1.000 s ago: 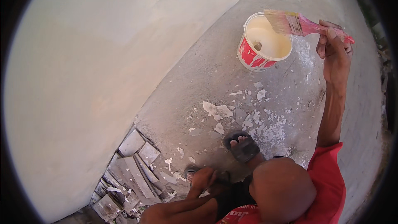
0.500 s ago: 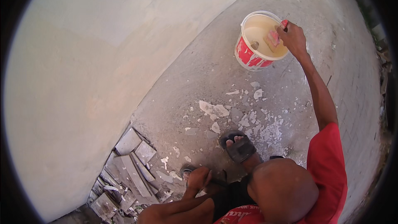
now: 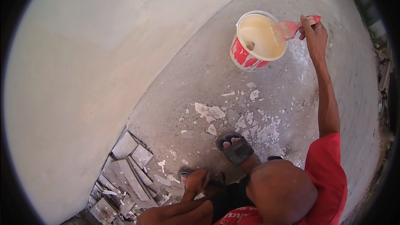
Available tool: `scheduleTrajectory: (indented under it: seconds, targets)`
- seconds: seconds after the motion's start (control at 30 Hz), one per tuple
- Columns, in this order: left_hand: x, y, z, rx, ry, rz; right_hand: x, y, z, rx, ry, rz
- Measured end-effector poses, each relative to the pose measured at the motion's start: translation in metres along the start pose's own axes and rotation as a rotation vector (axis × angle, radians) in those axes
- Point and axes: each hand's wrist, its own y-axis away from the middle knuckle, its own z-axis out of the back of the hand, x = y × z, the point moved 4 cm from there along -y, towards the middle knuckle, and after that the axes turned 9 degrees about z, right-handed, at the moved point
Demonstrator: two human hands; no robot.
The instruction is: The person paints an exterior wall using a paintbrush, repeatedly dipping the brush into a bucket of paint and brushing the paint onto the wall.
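Rough concrete [image 3: 196,79] lies below hands [image 3: 316,37] [image 3: 196,181]: right grips bristled brush [image 3: 287,30], left curls, contents unclear

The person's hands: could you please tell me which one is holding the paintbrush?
The right hand, outstretched beside the bucket, grips the paintbrush by its handle; the left hand, near the left sandal, has no brush.

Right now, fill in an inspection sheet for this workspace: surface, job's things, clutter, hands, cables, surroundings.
Surface: gray concrete floor, dusty.
Job's things: red-and-white bucket holding pale paint; paintbrush with its bristles at the bucket's right side, contact with the paint unclear.
Clutter: pale flakes scattered on the floor; broken slabs heaped along the wall.
Hands: right hand grips the paintbrush; left hand is near a sandalled foot, contents unclear.
Cables: nothing seen.
Surroundings: pale wall at left; indistinct objects along the right rim.
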Motion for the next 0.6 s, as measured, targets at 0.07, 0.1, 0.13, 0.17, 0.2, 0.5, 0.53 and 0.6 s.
scheduleTrajectory:
  seconds: [0.07,0.1,0.13,0.17,0.2,0.5,0.53,0.6]
  targets:
    - [0.000,0.001,0.000,-0.010,0.015,-0.012,-0.030,0.008,0.005,-0.071,-0.231,-0.178]
    - [0.000,0.001,0.000,0.006,0.008,-0.008,-0.045,0.015,0.004,-0.068,-0.235,-0.179]
    - [0.000,-0.001,0.001,0.020,0.001,-0.005,-0.068,0.027,0.000,-0.109,-0.378,-0.350]
    - [-0.001,-0.001,0.001,0.016,-0.002,-0.002,-0.090,0.040,-0.004,-0.149,-0.520,-0.522]
    - [-0.003,-0.003,0.001,0.013,0.016,-0.006,-0.104,0.048,0.000,-0.149,-0.520,-0.519]
    - [-0.002,-0.001,0.002,0.025,0.016,0.007,-0.100,0.126,-0.019,-0.197,-1.182,-0.850]
    - [-0.004,-0.002,0.002,0.014,0.030,0.003,-0.103,0.131,-0.017,-0.152,-1.216,-0.856]
    - [-0.003,-0.003,-0.001,0.015,0.029,-0.001,-0.117,0.142,-0.016,-0.102,-1.247,-0.864]
